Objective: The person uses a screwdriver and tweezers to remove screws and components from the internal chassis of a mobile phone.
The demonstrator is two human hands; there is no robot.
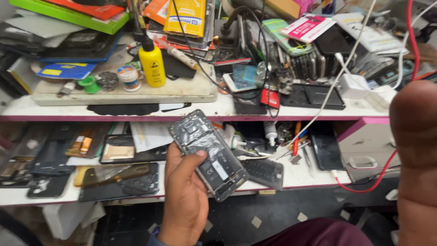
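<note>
My left hand holds an opened phone with its back cover off, so the inner frame and battery area show. The thumb lies across the middle of the phone. It is tilted, top end toward the upper left, in front of the lower shelf. My right hand is very close to the camera at the right edge, blurred; only a finger or thumb shows, and nothing is visible in it.
A cluttered two-level workbench: a yellow bottle on a white slab, stacked boxes, cables, a white charger. The lower shelf holds phone parts, screens and tools. A red cable hangs at right beside a small drawer.
</note>
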